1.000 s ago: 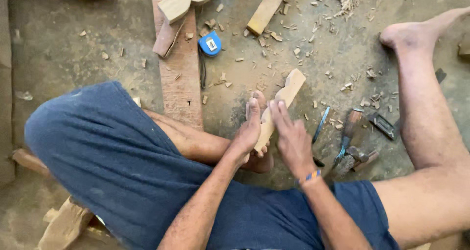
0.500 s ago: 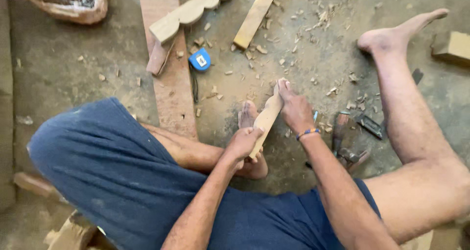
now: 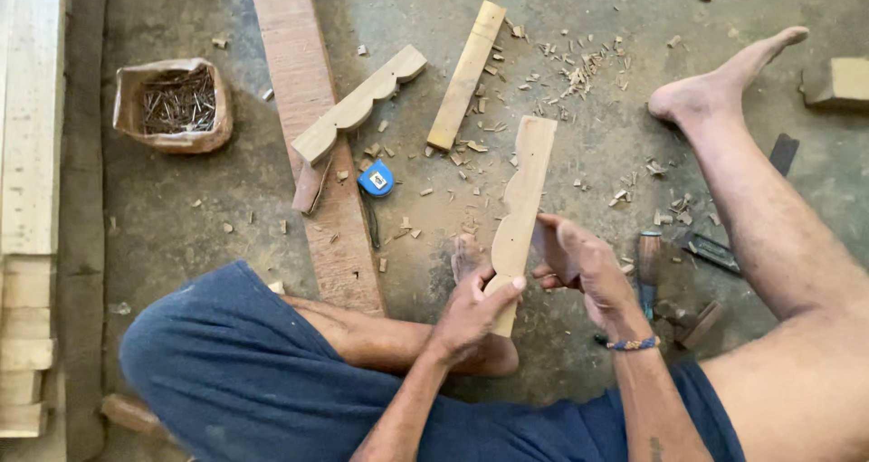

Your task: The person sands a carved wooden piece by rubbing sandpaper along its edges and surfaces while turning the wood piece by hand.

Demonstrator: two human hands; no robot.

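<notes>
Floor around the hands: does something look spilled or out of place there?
Yes. Wood chips lie scattered over the floor, thickest beyond the scalloped wooden piece that the left hand holds. A chisel lies loose beside the right hand.

Left hand (image 3: 471,313) clenched in a grip — right hand (image 3: 579,263) open-palmed, fingers spread.

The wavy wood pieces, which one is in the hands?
The wavy piece standing upright in front: left hand grips its bottom, right hand beside it. The other wavy piece lies across the long plank.
</notes>
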